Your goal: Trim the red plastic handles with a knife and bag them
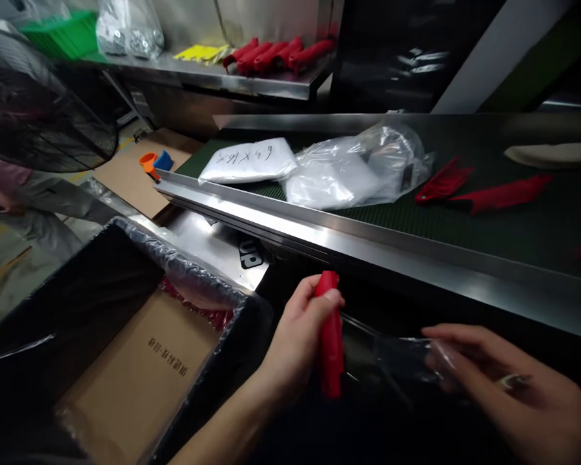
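My left hand (297, 332) is closed around a long red plastic part (330, 349), held nearly upright in front of the conveyor. To its right, my right hand (508, 387) pinches a clear plastic bag (407, 358) between thumb and fingers. The bag is thin and blurred, and its near edge reaches toward the red part; whether they touch I cannot tell. A small pale curved object (513, 382) shows at the right hand's fingers, too blurred to name. More red parts (503, 194) lie on the green conveyor belt (392, 219) beyond my hands.
A metal rail (319, 239) edges the belt, which carries plastic-wrapped white packs (252, 161). At the left stands a black-lined bin (252, 310) with cardboard (140, 381) inside. A shelf (285, 87) holds several red parts. A fan (43, 103) and a person (33, 200) are farther left.
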`<action>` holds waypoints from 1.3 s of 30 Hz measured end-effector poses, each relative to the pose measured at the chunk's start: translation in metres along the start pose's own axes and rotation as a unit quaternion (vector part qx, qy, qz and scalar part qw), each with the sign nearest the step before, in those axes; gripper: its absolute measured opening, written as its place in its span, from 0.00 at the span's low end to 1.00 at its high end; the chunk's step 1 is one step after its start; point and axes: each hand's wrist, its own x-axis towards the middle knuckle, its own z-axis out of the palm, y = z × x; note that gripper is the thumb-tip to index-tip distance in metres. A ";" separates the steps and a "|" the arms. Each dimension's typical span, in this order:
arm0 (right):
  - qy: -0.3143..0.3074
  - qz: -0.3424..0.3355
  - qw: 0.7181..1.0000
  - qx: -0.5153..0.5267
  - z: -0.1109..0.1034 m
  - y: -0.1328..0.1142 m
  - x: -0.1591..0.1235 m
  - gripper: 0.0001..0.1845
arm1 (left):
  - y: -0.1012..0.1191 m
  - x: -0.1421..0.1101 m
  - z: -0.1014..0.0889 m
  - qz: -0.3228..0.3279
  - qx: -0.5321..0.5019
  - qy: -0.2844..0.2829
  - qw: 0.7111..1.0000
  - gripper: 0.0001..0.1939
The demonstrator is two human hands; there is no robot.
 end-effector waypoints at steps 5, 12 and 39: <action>-0.031 -0.017 0.999 0.034 0.001 0.004 -0.005 0.20 | 0.000 -0.005 0.018 -0.017 -0.085 -0.018 0.996 0.19; -0.014 0.026 0.997 0.078 -0.007 0.013 -0.018 0.21 | -0.003 -0.011 0.046 -0.084 -0.089 0.000 0.993 0.25; 0.068 0.031 0.996 0.052 0.001 -0.001 -0.015 0.18 | -0.012 -0.015 0.033 -0.062 -0.064 -0.059 0.994 0.16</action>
